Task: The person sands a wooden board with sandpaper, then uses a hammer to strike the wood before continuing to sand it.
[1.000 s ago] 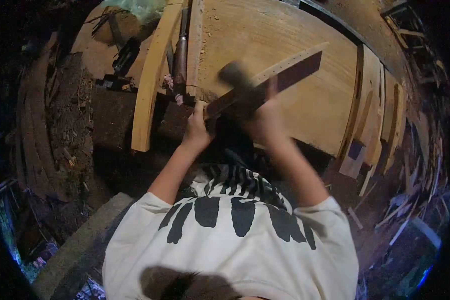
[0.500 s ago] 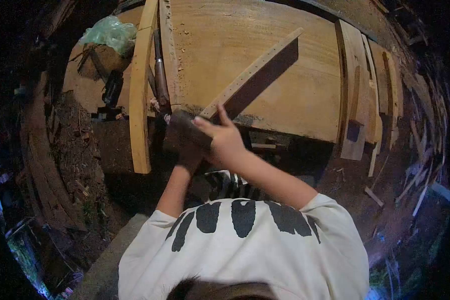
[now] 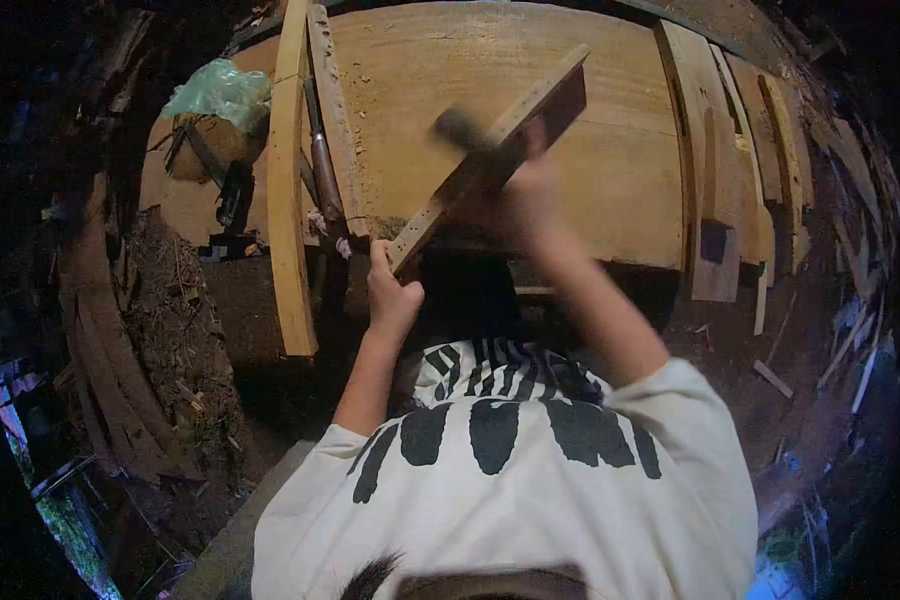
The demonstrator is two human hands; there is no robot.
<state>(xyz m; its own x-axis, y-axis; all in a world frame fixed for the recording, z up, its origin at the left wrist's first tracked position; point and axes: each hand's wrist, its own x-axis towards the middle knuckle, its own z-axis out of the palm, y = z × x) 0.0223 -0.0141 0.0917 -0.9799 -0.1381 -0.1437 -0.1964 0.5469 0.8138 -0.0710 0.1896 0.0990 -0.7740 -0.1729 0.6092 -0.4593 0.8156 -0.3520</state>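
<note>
A narrow wooden board with a row of small holes along its edge stands on edge, slanting across the bench. My left hand is closed around its near end, thumb and fingers on either side. Around the middle of the board is my right hand, smeared by motion. It grips a dark flat piece that sticks out past the board's far side; blur hides what kind of piece this is. Part of the dark piece appears to lie against the board's near face too.
The board rests over a wide wooden bench top. To the left lie a long pale plank, a chisel-like tool with a brown handle, and a green plastic bag. Several planks line the right side. Wood shavings are scattered about.
My hands have parted. My left hand has taken hold of the board's near end, and my right hand has moved up and right along the board with the dark piece.
</note>
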